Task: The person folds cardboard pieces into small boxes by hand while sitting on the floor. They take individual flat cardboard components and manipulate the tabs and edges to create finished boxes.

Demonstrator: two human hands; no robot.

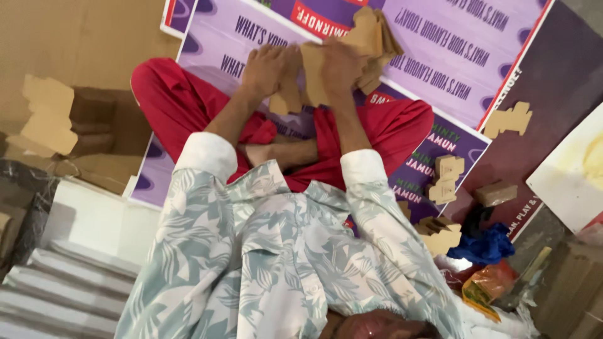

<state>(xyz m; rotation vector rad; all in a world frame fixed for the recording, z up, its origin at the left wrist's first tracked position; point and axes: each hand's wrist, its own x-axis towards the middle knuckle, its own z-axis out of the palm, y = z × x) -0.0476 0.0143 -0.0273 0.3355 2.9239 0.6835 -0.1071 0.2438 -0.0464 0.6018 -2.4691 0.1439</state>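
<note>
A flat brown cardboard cut-out (312, 78) is held up in front of the person's chest, above the crossed legs in red trousers (176, 100). Its long axis runs away from the body, toward the top of the view. The right hand (342, 63) is clenched over its far edge. The left hand (267, 66) is closed on a second, notched piece of brown cardboard (287, 97) that touches the first on its left side. How firmly the two pieces meet cannot be told, since the fingers cover the joint.

Just beyond the right hand, and nearer to it than to the left, is a fanned stack of similar cardboard cut-outs (377, 34). It lies on a purple printed sheet (440, 56) spread over the floor. More loose cardboard cut-outs (509, 119) lie well apart to the right, near a crumpled blue cloth (485, 246).
</note>
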